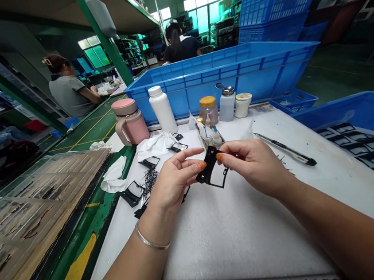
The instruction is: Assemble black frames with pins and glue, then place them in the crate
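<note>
Between both hands, above the white work surface (237, 232), is a black plastic frame part (211, 166) with a thin rectangular opening at its lower right. My left hand (179, 172) pinches its left end between thumb and fingers. At the upper right end, my right hand (249, 162) grips it with thumb and bent fingers. More black frame parts (133, 193) lie to the left of my left hand, partly hidden by it. A tangle of thin black strips (149, 182) rests among them.
A pink mug (131, 123), a white bottle (164, 111), a yellow-lidded jar (208, 109) and a pump bottle (227, 105) stand along the back before a large blue crate (220, 76). A black-and-white knife-like tool (286, 149) lies right. Rows of black parts (364, 148) fill the right bin. Two people sit beyond.
</note>
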Motion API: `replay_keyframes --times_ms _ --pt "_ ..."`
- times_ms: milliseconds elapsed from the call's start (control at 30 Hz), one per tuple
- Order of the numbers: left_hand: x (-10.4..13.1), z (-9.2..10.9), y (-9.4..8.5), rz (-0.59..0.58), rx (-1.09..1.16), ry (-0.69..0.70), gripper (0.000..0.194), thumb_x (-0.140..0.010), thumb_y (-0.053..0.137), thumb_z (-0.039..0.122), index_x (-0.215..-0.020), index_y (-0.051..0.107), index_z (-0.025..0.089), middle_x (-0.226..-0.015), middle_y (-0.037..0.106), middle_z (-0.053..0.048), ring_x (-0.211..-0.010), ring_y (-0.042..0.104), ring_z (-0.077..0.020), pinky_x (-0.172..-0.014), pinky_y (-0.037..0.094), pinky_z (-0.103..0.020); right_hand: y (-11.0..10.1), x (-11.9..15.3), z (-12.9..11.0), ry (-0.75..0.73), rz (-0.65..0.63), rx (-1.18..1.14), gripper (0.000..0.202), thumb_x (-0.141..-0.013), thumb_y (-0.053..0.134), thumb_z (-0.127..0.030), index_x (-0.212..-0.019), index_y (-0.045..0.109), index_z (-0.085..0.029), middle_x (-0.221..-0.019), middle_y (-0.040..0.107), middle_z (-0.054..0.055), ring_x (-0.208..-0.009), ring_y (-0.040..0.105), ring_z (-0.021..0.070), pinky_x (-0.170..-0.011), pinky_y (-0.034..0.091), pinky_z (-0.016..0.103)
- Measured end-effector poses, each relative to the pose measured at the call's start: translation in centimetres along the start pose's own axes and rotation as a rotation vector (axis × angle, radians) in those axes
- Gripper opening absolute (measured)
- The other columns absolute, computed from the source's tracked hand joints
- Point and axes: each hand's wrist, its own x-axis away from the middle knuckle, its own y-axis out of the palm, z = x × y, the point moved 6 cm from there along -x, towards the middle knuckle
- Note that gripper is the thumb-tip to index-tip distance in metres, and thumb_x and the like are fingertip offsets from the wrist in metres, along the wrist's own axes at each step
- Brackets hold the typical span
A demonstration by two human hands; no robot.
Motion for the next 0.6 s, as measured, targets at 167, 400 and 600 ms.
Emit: replay_keyframes --times_ms 167,400,600 --pt "0.0 -0.2 0.3 -0.022 0.052 -0.034 0.043 -0.070 0.081 0.021 -0.110 0.066 0.018 -0.078 0.070 -0.002 -0.067 0.063 -0.0102 -0.061 0.049 -0.017 0.0 0.2 -0.2 -0.005 0.002 -0.013 0.025 -0.085 0.057 -0.027 -0.062 0.059 -0.018 -0.054 0.047 -0.004 -0.053 0.039 0.0096 -0.050 0.029 0.025" --pt "-0.2 -0.1 0.0 0.009 0.110 -0.013 0.037 -0.071 0.080 0.017 -0.105 0.067 0.019 -0.079 0.071 -0.002 -0.067 0.065 -0.0102 -0.061 0.052 -0.018 -0.1 0.0 0.2 -0.006 0.039 -0.165 0.023 -0.087 0.059 -0.039 -0.085 0.066 -0.017 -0.074 0.063 0.001 -0.067 0.054 0.0129 -0.058 0.041 0.025" --pt "1.0 2.1 -0.5 0.220 -0.230 0.361 0.033 -0.076 0.076 0.024 -0.108 0.065 0.021 -0.085 0.070 -0.002 -0.077 0.066 -0.0131 -0.067 0.054 -0.021 -0.6 -0.1 0.7 0.009 0.165 -0.260 0.026 -0.084 0.066 -0.043 -0.092 0.066 -0.018 -0.086 0.066 0.003 -0.076 0.058 0.0138 -0.060 0.045 0.023"
